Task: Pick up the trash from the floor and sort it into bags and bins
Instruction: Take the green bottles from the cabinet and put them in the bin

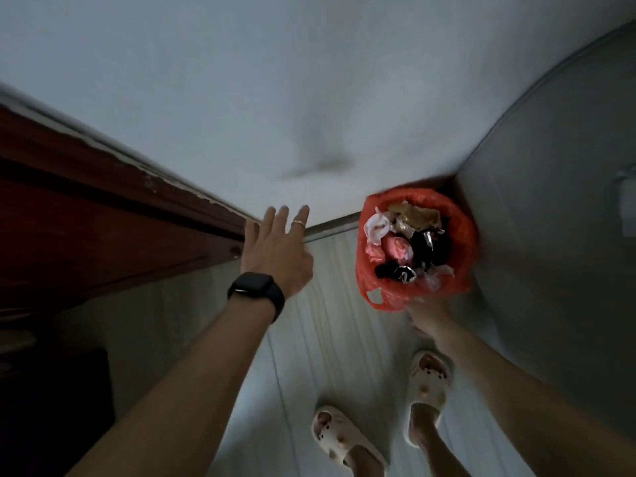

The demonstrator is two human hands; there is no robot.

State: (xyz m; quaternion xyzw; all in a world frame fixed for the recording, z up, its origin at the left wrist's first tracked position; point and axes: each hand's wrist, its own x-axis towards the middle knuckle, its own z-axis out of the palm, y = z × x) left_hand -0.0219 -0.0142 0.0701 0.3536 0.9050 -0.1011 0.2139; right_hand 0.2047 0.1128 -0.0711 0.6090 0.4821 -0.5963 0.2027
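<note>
You seemed to be bagging: right hand [427, 320] at the full bag's [465, 235] edge, grip hidden; left hand [278, 250] spread, empty; lifting it probably needed a firm hold.

Red plastic bag [468, 242], mouth open upward, stuffed with crumpled wrappers [395, 247].

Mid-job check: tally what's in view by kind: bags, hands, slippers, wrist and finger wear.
red bag: 1
hands: 2 (left hand, right hand)
slippers: 2
watch: 1
ring: 1
Total: 7
</note>
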